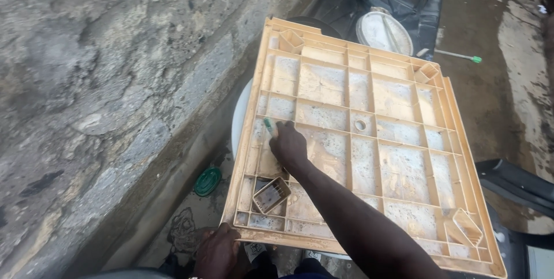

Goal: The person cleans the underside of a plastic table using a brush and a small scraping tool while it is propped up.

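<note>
While the left hand [218, 250] clamps the tan ribbed panel's [369, 140] near edge: scrubbing step, right hand [288, 145] clenched on green brush [269, 126]; probably next, neighbouring soapy cells beyond those fingers.

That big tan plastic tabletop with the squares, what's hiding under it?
A white round tub peeks out beneath the tan tabletop's left edge; the panel covers the rest of it. The right hand scrubs on top, and the left hand grips the near corner.
</note>
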